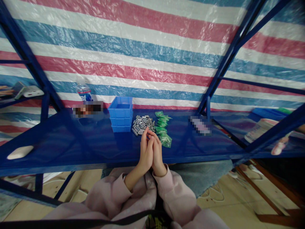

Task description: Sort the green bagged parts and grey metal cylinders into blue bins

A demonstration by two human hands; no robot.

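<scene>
left hand (pixel 145 152), right hand (pixel 156 152) pressed together near metal parts (pixel 142 124), green packets (pixel 162 129).

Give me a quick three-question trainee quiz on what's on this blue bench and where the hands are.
1. True or false: the left hand and right hand are pressed together at the bench edge.
2. Which lies nearer the bins: A) the green packets, B) the metal parts?
3. Fill in: the bottle stands to the ____ of the bins.

Key
1. True; the palms meet, fingertips pointing at the metal parts.
2. B; the grey pile lies right beside the stacked bins, the packets beyond it.
3. Left, against the striped tarp.
</scene>
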